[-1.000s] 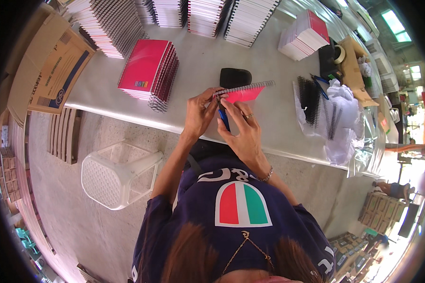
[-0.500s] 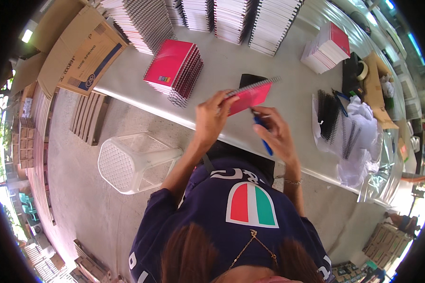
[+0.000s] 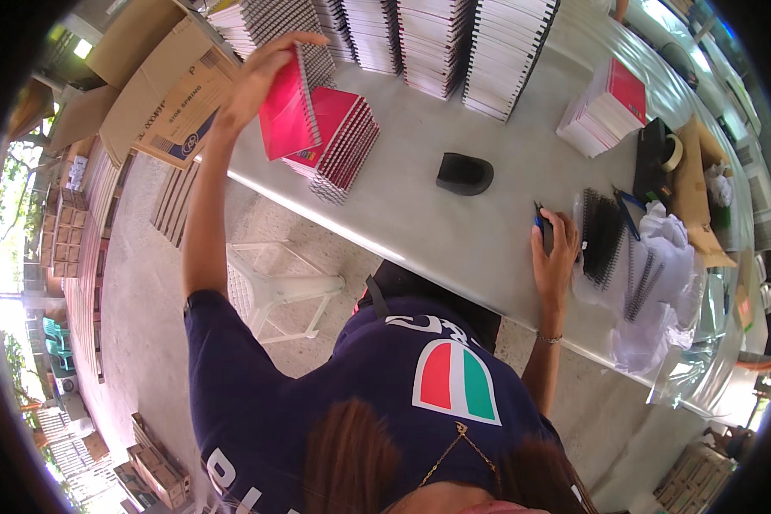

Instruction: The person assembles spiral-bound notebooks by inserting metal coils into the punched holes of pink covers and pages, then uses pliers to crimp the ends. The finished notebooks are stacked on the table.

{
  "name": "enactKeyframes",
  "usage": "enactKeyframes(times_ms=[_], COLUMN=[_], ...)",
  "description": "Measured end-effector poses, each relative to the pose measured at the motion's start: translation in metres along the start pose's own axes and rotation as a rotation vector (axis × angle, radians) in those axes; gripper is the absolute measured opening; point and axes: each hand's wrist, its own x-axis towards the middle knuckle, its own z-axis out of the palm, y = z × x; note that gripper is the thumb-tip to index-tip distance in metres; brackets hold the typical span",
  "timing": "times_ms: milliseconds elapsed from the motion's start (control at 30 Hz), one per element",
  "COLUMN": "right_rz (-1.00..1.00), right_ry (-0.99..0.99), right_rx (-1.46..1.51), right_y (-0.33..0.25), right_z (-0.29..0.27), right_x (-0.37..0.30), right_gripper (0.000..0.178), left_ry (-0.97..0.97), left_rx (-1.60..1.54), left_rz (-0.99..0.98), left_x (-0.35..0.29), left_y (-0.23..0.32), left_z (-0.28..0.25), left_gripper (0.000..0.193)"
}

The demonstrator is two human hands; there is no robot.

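Observation:
My left hand [image 3: 261, 81] reaches out to the far left, closed on the edge of a red spiral notebook [image 3: 284, 128]. That notebook hangs tilted over a stack of red spiral notebooks [image 3: 344, 128], partly covering it. My right hand [image 3: 558, 250] rests low at the table's right, fingers curled round blue-handled pliers [image 3: 540, 221]; their dark tip points away from me and the palm hides most of the handles. Just right of it lies a bundle of black spiral coils [image 3: 600, 236]. A small black rounded block [image 3: 465, 174] sits mid-table between my hands.
Tall stacks of spiral-bound notebooks [image 3: 433, 47] line the table's far side. A pile of red-covered pads [image 3: 606, 107] stands far right, near a torn cardboard box [image 3: 699, 188] and crumpled white plastic [image 3: 660, 257]. An open carton [image 3: 176, 107] and a white stool [image 3: 287, 291] are at left.
My left hand has carried the red notebook from mid-table to above the stack at far left. My right hand has moved right with the pliers, away from the notebook. The black block is now uncovered.

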Motion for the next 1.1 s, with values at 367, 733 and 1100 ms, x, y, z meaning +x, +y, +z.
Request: enactKeyframes(times_ms=[367,733,1100], right_rz=[-0.033,-0.029,0.101], right_ry=[-0.016,-0.024,0.479], right_rx=[-0.006,-0.012,0.325], right_y=[0.001,-0.004,0.059], right_z=[-0.006,-0.006,-0.065], right_x=[0.002,0.001,0.152], right_gripper=[0.031,0.032,0.036], left_ry=[-0.257,-0.205,0.022], left_rx=[0.181,0.298,0.41], left_rz=[0.132,0.175,0.234], left_x=[0.026,0.012,0.004], left_y=[-0.059,-0.077,-0.023], left_z=[0.073,0.09,0.077], left_gripper=[0.03,0.031,0.043])
